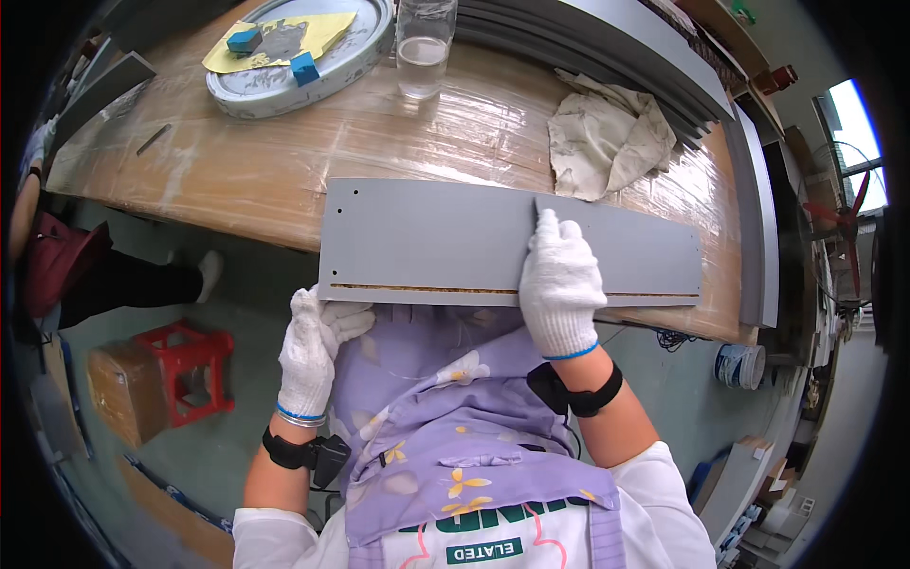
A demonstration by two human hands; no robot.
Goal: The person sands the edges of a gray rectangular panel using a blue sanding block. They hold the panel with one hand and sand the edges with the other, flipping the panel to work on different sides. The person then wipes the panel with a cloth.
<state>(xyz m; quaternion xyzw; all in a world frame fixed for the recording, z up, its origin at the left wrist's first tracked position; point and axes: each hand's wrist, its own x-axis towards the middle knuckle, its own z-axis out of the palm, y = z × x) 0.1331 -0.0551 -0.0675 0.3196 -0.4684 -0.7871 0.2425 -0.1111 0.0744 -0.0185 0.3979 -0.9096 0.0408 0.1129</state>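
A long grey board (427, 232) lies across the near edge of the table, its front side overhanging toward my lap. Small holes show near its left end, and a narrow groove with a brown inside runs along its near side. My left hand (311, 346), in a white knit glove, grips the board's near left corner, with the fingers partly under it. My gloved right hand (561, 283) rests on top of the board, right of the middle. Its fingers are bent close together beside a thin dark edge; what lies under them is hidden.
Beyond the board are a crumpled cloth (611, 133), a glass of clear liquid (422, 62) and a round grey lid (275, 102) bearing yellow sandpaper (327, 36) and blue blocks. Grey boards (626, 38) are stacked at the back right. A red stool (199, 370) stands left; another person is nearby.
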